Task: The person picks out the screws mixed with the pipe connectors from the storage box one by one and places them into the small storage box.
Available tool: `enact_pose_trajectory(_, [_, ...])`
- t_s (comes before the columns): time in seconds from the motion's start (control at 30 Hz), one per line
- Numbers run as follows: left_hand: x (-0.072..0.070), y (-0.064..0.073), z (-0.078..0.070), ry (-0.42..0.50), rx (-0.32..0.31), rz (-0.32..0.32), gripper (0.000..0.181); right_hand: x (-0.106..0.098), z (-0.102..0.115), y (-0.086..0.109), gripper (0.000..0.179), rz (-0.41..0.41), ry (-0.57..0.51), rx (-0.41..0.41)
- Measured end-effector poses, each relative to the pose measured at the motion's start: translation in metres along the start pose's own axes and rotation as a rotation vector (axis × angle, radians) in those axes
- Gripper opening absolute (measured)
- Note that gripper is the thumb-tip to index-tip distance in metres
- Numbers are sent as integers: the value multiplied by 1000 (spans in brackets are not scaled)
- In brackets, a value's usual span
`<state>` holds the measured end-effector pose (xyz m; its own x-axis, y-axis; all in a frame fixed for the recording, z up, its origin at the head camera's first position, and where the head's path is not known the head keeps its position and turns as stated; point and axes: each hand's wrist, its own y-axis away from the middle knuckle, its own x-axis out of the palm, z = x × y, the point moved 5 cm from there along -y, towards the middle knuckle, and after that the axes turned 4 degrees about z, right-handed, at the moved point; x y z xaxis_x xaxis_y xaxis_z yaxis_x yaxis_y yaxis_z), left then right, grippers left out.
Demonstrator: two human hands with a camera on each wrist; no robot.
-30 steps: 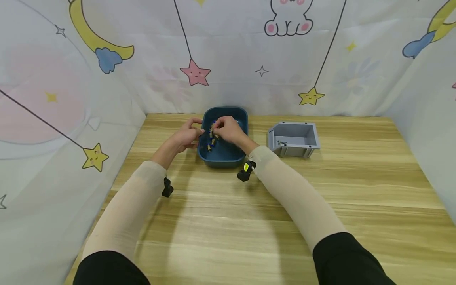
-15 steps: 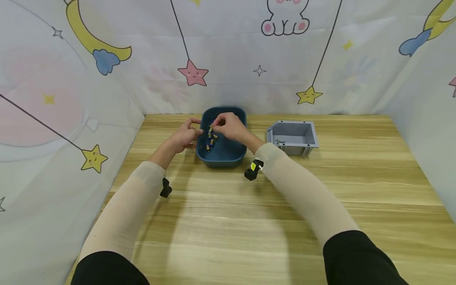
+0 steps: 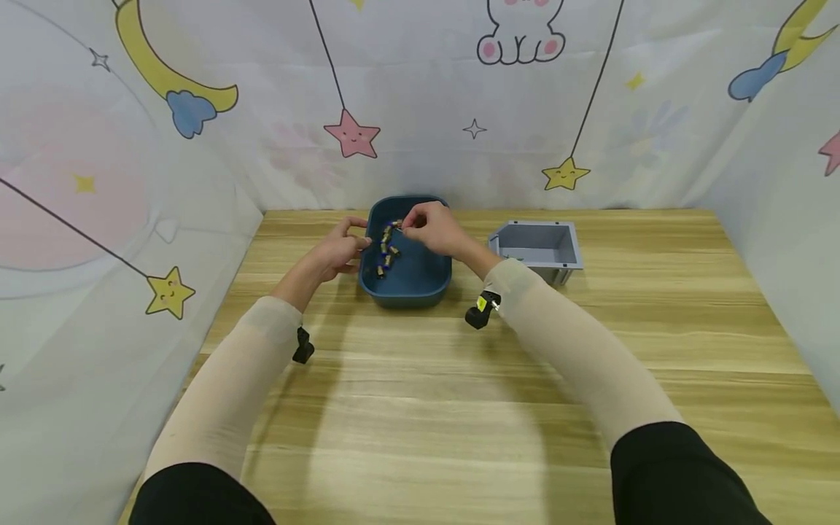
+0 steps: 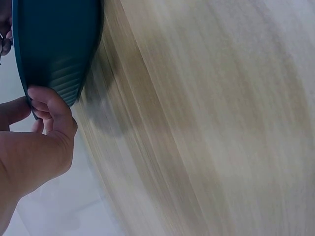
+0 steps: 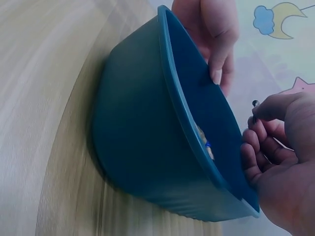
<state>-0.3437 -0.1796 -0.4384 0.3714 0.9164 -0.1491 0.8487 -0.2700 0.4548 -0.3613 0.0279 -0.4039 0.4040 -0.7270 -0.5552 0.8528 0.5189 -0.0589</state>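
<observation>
A deep dark-blue plastic basin (image 3: 420, 284) stands by the back wall. In it, several brass fittings with blue parts (image 3: 384, 251) lie in a line along the left side. My left hand (image 3: 337, 251) grips the basin's left rim, the thumb inside and fingers outside, as the left wrist view also shows around the blue wall (image 4: 59, 34). Above the basin's far right part, my right hand (image 3: 438, 230) pinches a small metal screw (image 5: 255, 105) between thumb and fingers. Only its round end and a bit of shank show. The right wrist view hides most of the fittings behind the near wall.
To the right of the basin, a grey open bin (image 3: 541, 248) holds a few small metal pieces, partly behind the right wrist. Printed white cloth (image 3: 420, 160) closes off the back and sides. The wooden table (image 3: 420, 408) runs toward me.
My right hand has risen from the fittings and moved right, pinching the screw. My left hand keeps its grip on the rim. The head view has shifted slightly.
</observation>
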Motion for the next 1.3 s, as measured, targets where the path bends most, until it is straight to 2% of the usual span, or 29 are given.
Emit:
enact_pose_trajectory(0.37, [0, 0, 4, -19, 10, -22, 45, -19, -2, 14, 6, -55, -28, -8])
enact_pose_trajectory(0.63, [0, 1, 2, -7, -13, 3, 49, -27, -6, 19, 8, -49, 8, -11])
enact_pose_trajectory(0.73, [3, 6, -3, -11, -21, 13, 50, -28, -7, 21, 9, -41, 3, -5])
enact_pose_trajectory(0.87, [2, 5, -2, -22, 3, -6, 47, -31, -11, 23, 8, -34, -8, 3])
enact_pose_trajectory(0.93, [0, 0, 3, -18, 14, -15, 46, -32, -12, 25, 9, -30, -15, 9])
enact_pose_trajectory(1.07, [0, -1, 3, -8, 1, -9, 48, -34, -11, 28, 10, -24, -22, 21])
enact_pose_trajectory(1.3, [6, 10, -7, -10, -13, 22, 52, -38, -14, 31, 7, -33, -27, 18])
